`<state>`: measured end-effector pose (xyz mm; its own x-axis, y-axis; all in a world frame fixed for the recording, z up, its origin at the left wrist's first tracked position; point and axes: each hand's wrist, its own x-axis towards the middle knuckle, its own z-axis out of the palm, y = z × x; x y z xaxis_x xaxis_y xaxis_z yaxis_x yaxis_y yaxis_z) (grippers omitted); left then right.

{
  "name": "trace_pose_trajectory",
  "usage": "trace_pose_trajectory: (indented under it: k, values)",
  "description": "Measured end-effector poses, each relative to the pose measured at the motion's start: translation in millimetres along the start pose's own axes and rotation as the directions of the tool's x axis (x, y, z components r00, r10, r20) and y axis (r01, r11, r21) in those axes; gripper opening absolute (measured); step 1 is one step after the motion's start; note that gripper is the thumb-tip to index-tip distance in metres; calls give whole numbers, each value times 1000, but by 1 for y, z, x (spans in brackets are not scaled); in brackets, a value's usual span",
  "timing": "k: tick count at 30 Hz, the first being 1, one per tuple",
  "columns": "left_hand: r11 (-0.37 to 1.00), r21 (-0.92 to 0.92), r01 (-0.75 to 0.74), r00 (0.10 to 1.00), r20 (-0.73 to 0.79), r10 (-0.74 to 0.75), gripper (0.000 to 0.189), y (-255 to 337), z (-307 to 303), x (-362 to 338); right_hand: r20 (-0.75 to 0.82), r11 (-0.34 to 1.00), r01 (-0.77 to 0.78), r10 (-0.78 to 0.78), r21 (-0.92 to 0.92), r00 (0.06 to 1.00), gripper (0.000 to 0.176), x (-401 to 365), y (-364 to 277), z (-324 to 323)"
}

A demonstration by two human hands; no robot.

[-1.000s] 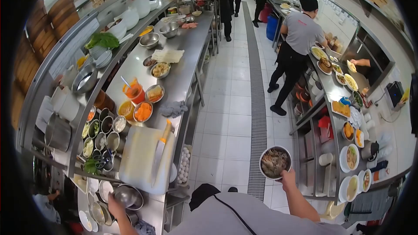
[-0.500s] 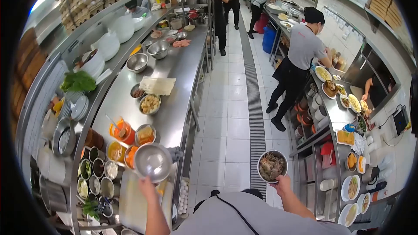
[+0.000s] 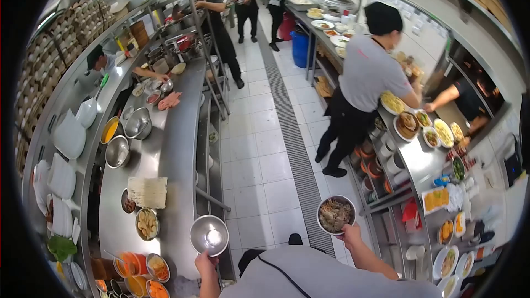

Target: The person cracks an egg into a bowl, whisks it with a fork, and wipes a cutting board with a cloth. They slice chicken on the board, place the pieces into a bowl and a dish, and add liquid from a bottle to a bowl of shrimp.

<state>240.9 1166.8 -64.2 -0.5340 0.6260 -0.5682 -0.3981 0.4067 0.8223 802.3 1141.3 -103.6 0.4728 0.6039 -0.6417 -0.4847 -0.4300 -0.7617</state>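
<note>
My left hand (image 3: 206, 266) grips the near rim of an empty metal bowl (image 3: 209, 235), held out beside the edge of the steel counter. My right hand (image 3: 350, 237) is closed on the rim of a second metal bowl (image 3: 321, 227), tilted slightly toward me. Inside that one lies a brownish mix (image 3: 335, 214) that looks like noodles with shreds of orange. Left of the empty bowl, on the counter, are a bowl of pale yellow chunks (image 3: 147, 224) and a whitish flat sheet (image 3: 147, 192).
The long steel counter (image 3: 171, 149) runs along my left. A floor drain grate (image 3: 292, 154) crosses the tiled aisle. On the right, a co-worker in a grey shirt (image 3: 371, 69) stands at a counter with plated dishes (image 3: 443, 133). Other people stand farther up the aisle.
I have moved forward along the aisle. The empty bowl in my left hand has gone from above the counter's containers to the counter's edge. My right hand still holds the filled bowl.
</note>
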Motion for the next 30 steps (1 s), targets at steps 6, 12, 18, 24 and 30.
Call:
trace_pose_trajectory:
  k: [6, 12, 18, 24, 30]
  values:
    - [999, -13, 38, 992, -123, -39, 13, 18, 51, 45, 237, 992, 3, 28, -130, 971, 58, 118, -102, 164]
    - [996, -85, 2, 992, -128, -13, 11, 87, 157, 207, 220, 997, 55, -41, -61, 975, 62, 203, -169, 278]
    - [990, 32, -136, 991, -8, 136, 15, 214, 312, 400, 5, 1000, -4, 4, -4, 1000, 64, 281, -206, 286]
    - [984, 45, -172, 985, -23, 173, 16, 320, 479, 559, -236, 991, 13, 19, 131, 972, 65, 354, -248, 312]
    - [989, -101, -108, 993, -66, 101, 27, 370, 598, 629, -151, 998, -6, -5, -66, 988, 66, 467, -345, 432]
